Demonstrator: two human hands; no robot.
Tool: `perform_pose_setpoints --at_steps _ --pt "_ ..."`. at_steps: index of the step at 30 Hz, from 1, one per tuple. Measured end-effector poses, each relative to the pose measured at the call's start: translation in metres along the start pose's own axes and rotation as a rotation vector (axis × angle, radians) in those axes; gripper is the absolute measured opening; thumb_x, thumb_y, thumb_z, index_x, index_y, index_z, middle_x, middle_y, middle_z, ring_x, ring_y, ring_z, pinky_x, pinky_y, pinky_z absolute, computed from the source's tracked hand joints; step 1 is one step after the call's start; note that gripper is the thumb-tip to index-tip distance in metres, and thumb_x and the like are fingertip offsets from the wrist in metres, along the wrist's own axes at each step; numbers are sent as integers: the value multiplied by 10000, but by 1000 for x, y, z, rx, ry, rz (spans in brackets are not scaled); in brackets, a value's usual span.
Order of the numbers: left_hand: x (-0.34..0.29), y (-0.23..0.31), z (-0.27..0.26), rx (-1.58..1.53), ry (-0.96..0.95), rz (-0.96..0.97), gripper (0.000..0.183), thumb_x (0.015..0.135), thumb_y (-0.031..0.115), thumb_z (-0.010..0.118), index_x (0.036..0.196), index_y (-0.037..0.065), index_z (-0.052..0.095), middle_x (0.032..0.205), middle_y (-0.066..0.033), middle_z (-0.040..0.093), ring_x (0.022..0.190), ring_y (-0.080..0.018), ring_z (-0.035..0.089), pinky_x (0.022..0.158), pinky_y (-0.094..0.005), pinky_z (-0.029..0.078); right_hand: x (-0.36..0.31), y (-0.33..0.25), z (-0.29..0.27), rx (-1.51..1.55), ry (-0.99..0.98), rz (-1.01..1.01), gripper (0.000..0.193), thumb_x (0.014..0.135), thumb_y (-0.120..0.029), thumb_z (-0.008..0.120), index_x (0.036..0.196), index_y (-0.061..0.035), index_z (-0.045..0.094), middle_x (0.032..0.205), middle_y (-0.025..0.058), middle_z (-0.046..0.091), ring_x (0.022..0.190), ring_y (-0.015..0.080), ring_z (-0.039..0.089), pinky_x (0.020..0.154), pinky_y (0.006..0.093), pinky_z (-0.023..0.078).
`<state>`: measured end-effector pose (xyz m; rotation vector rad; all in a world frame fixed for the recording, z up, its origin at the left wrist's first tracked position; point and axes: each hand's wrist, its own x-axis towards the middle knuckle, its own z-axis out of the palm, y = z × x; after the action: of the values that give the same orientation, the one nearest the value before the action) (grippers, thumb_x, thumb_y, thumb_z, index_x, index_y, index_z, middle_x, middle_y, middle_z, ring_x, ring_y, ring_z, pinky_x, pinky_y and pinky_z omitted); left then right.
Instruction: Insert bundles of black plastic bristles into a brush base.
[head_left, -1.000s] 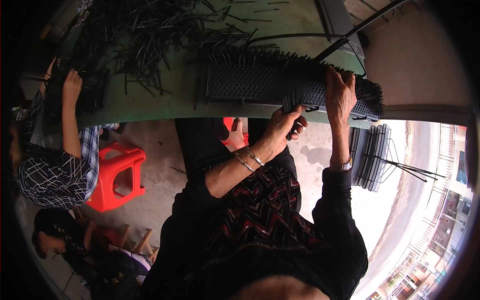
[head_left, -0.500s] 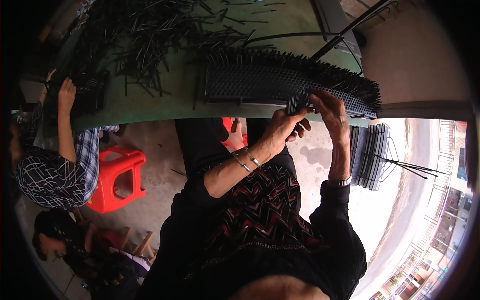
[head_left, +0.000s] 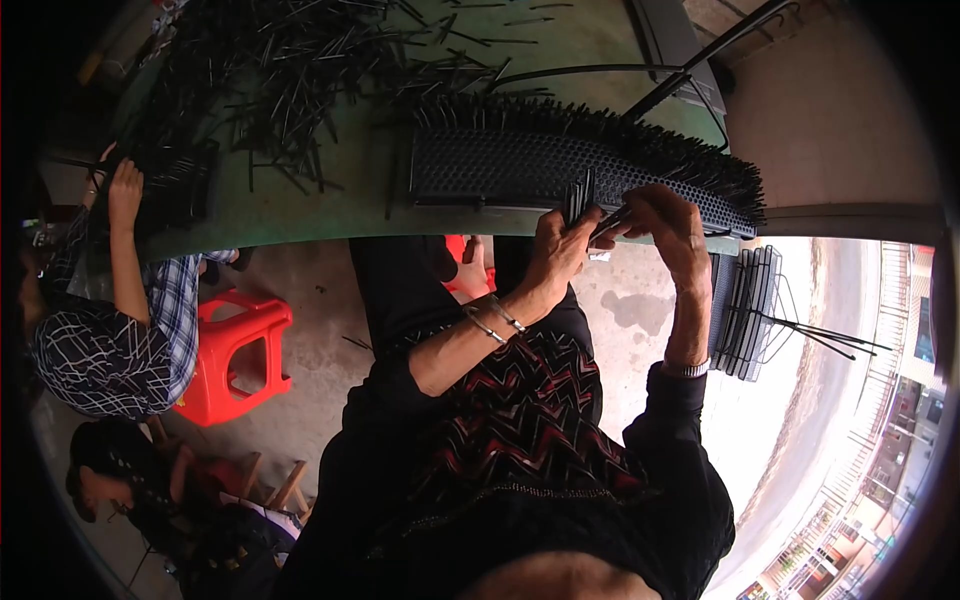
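Note:
My left hand is closed round a bundle of thin black sticks, their ends poking up above the fingers. Close on its right, my right hand pinches the end of a black stick slanting out from the left hand; whether it is more than one I cannot tell. Just beyond both hands, a long black perforated rack lies along the near edge of the green table. Dense rows of upright black sticks fill its far side.
Loose black sticks are heaped at the far left. A black wire frame rises behind the rack. Stacked racks stand at the right. A co-worker works at the left beside a red stool; another person sits lower left.
My right hand has drawn slightly right and down, and a slanting stick now shows between the hands. The left hand's bundle has shifted a little left. The co-worker's hand has moved slightly left.

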<state>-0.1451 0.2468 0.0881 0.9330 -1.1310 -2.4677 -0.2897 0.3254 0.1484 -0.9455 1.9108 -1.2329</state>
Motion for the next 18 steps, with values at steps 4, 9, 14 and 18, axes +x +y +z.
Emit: perform_pose_setpoints --at_steps 4,9,14,18 --pt "1 5 -2 -161 87 14 215 927 295 594 942 84 636 789 -35 699 569 -79 615 384 -175 240 5 -15 -5 -75 236 -89 185 919 -111 552 996 42 621 826 95 682 740 152 666 692 265 529" --pt "1 4 1 -154 27 -35 201 926 282 595 957 87 635 814 -48 698 572 -67 562 408 -177 270 33 -5 0 -465 612 -283 172 915 -118 546 1012 -4 630 794 95 700 726 126 670 673 266 523" --pt "2 1 0 -214 -3 -104 185 951 239 539 996 86 633 839 -64 688 596 -48 443 430 -176 280 52 10 6 -703 652 -477 152 918 -150 538 945 -29 625 752 129 675 667 249 679 603 333 511" --pt "5 2 -5 -208 5 -131 177 954 216 518 1016 90 626 833 -71 688 585 -41 417 431 -174 274 54 6 5 -787 619 -467 156 914 -151 529 941 -30 623 762 122 679 658 256 674 599 340 506"
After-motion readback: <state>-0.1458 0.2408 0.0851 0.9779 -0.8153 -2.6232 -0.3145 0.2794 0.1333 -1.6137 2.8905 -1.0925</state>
